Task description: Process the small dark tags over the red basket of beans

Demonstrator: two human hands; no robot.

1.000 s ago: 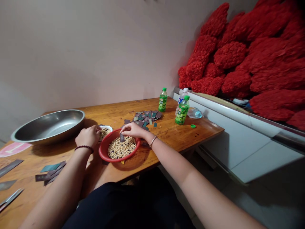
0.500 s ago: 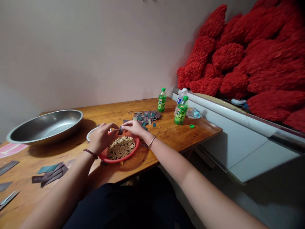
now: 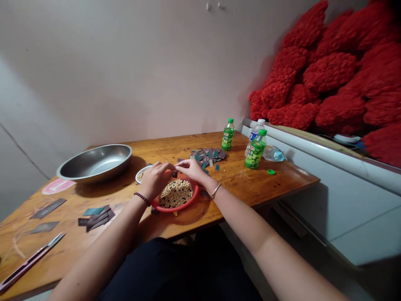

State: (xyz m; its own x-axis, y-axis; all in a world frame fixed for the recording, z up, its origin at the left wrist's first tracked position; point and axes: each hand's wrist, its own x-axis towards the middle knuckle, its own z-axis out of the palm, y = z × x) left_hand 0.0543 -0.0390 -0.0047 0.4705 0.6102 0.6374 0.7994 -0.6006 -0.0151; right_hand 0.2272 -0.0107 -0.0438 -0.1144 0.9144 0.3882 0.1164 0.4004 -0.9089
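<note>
My left hand [image 3: 156, 179] and my right hand [image 3: 192, 170] meet above a red plastic basket [image 3: 196, 193]. Their fingertips pinch together at a small dark strip [image 3: 174, 174], partly hidden by the fingers. In the basket lie pale round beads or beans [image 3: 177, 193] mixed with some black ones. A white bowl [image 3: 137, 179] holding similar pale pieces shows partly behind my left hand. Beyond my right hand spreads a heap of small dark brown and green strips [image 3: 206, 156].
A wide steel basin [image 3: 97, 165] stands at the table's left. Longer dark strips [image 3: 99, 219] and pink-handled scissors [image 3: 33, 261] lie nearer. Green-capped bottles [image 3: 256, 151], a clear bottle [image 3: 251, 136] and a loose cap [image 3: 271, 172] are at right, with red bundles [image 3: 328, 71] beyond.
The view has swung left, so everything appears shifted rightward and more of the scissors shows. Both hands stay together over the basket, fingertips drawn closer around the dark strip.
</note>
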